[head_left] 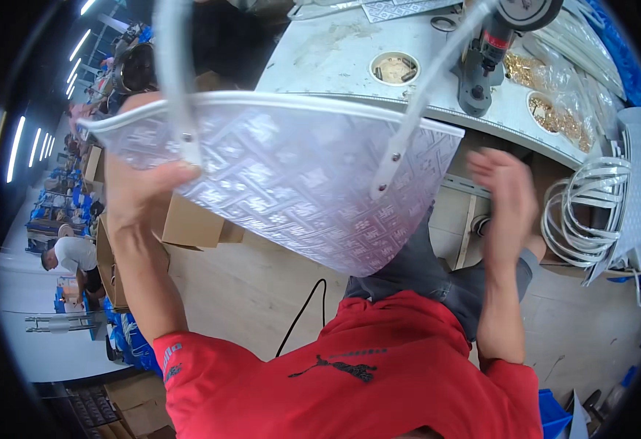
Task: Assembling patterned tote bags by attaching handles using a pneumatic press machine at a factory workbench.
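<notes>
A silvery translucent tote bag (313, 175) with an embossed pattern hangs in front of me, tilted, its white-piped rim upward. White strap handles (390, 164) are fixed to it with small metal rivets. My left hand (144, 183) grips the bag's left side, thumb pressed on the front next to one strap end; its other fingers are hidden behind the panel. Off the bag's right corner, my right hand (503, 190) is raised with fingers apart and nothing in it, slightly smeared by motion.
A rivet press (474, 88) stands on the white worktable (320, 55) beyond the bag. Round wells (393, 68) in the table hold small metal parts. Coiled white straps (587, 212) lie at right, a cardboard box (192, 222) at left. Another person (75, 256) is far left.
</notes>
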### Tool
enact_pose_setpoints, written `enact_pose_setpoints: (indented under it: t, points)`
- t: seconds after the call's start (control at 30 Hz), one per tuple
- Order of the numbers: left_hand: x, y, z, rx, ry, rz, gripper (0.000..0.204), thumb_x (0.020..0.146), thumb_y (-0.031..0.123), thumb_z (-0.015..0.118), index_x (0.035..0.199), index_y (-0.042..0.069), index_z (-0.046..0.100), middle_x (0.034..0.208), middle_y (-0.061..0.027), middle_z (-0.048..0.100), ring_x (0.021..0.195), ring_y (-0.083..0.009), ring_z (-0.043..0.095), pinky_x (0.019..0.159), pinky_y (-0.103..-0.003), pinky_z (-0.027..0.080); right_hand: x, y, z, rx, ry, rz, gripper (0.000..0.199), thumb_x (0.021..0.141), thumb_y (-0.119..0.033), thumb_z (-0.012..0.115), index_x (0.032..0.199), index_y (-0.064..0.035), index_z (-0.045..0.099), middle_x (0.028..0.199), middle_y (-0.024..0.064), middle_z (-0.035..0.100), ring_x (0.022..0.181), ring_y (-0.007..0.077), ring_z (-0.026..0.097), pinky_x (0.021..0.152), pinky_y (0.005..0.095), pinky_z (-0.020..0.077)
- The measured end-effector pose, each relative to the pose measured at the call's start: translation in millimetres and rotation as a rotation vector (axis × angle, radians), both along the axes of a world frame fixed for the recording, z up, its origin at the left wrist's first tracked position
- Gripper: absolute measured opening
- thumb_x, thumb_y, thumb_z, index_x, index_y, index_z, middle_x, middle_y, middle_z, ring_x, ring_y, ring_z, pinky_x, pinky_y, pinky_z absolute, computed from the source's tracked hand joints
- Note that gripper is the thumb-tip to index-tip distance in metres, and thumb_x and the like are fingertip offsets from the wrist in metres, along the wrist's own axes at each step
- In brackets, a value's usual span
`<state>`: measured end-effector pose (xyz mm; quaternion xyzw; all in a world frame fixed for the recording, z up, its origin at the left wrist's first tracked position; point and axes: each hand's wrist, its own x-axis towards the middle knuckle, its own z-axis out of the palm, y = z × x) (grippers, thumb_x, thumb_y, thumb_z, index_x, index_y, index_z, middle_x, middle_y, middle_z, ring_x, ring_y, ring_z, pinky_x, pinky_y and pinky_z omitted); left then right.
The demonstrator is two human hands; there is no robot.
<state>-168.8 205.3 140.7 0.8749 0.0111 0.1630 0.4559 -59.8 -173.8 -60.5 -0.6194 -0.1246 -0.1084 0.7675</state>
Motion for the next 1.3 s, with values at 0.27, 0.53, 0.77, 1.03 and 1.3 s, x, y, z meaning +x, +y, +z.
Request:
enact_pose_setpoints:
  t: [0.27, 0.53, 0.77, 1.03, 1.3]
  points:
    - [-51.0, 45.4, 4.0, 0.325, -0.306, 0.62, 0.083, 0.071, 0.019, 0.092, 0.141, -0.001, 0.053, 0.128, -0.0162, 0.065, 0.122, -0.0257, 0.06, 0.105, -0.038, 0.048, -4.2, 87.3, 55.3, -0.231, 0.136, 0.575, 0.034, 0.096, -0.013, 0.073, 0.124, 0.0038, 0.068, 0.108, 0.0052, 0.074, 0.095, 0.0181, 0.069, 0.086, 0.0281, 0.0531]
    - [-51.9, -32.9, 70.0, 1.307, -0.392, 0.04, 0.078, 0.08, 0.033, 0.086, 0.146, 0.006, 0.054, 0.143, -0.0118, 0.06, 0.138, -0.0337, 0.053, 0.12, -0.05, 0.033, -31.4, 131.0, 101.6, -0.285, -0.593, 0.564, 0.036, 0.086, 0.001, 0.076, 0.122, -0.0035, 0.072, 0.107, 0.012, 0.075, 0.091, 0.018, 0.071, 0.079, 0.0302, 0.0563]
    - [-83.1, -7.9, 19.3, 0.97, -0.225, -0.221, 0.042, 0.074, 0.024, 0.086, 0.11, 0.007, 0.074, 0.102, -0.005, 0.072, 0.099, -0.0267, 0.066, 0.097, -0.043, 0.046, -61.2, 134.0, 125.4, -0.597, -1.135, 0.235, 0.042, 0.073, 0.001, 0.071, 0.115, -0.0068, 0.074, 0.117, 0.0154, 0.072, 0.092, 0.0324, 0.073, 0.076, 0.0352, 0.059]
    - [-95.0, -31.8, 7.8, 0.889, -0.408, -0.15, 0.032, 0.084, 0.029, 0.079, 0.1, 0.001, 0.076, 0.095, -0.0119, 0.071, 0.086, -0.0266, 0.065, 0.077, -0.039, 0.049, -55.8, 116.3, 127.5, -0.469, -0.972, 0.425, 0.035, 0.08, 0.0, 0.068, 0.113, -0.0082, 0.074, 0.112, 0.0143, 0.074, 0.092, 0.0296, 0.074, 0.077, 0.0339, 0.0581]
    - [-88.4, -36.1, 129.7, 0.632, -0.252, 0.432, 0.049, 0.09, 0.041, 0.071, 0.109, -0.004, 0.071, 0.097, -0.0093, 0.071, 0.083, -0.0197, 0.065, 0.072, -0.032, 0.051, -16.1, 111.4, 210.2, 0.023, -0.679, 0.627, 0.018, 0.087, -0.008, 0.069, 0.103, 0.0007, 0.071, 0.087, 0.0236, 0.07, 0.078, 0.0379, 0.07, 0.068, 0.0419, 0.0529]
